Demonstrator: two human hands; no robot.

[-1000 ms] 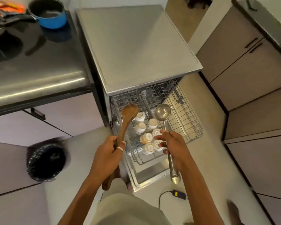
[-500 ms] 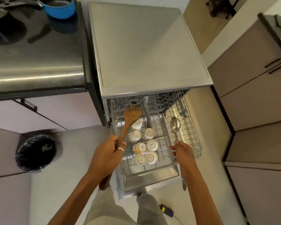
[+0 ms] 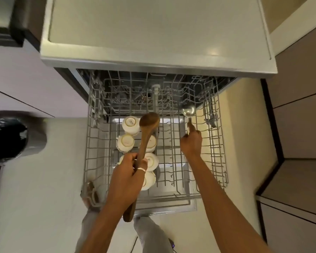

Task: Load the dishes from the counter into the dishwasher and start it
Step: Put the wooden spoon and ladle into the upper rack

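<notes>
Holding a wooden spoon (image 3: 148,125) mid-handle in the left hand (image 3: 128,177), fingers curled round it, bowl raised over the upturned cups (image 3: 130,123); gripping the handle of a metal ladle (image 3: 188,111) in the right hand (image 3: 191,143). Since a moment ago: brought the ladle down and out to the right, bowl now low among the wires at the back right of the pulled-out rack (image 3: 217,143), touching them or just above, cannot tell which. Kept the spoon up, much as before. Leaned further over the dishwasher (image 3: 153,33) as well. Probably means laying the ladle flat along the free right-hand lanes, with the spoon to follow. Loaded so far in the rack: about six white cups, base up, in two rows left of centre; on the right side, only the ladle's end. Beside the machine on the floor, a black-lined bin (image 3: 7,139). Starting the wash not yet in hand.
</notes>
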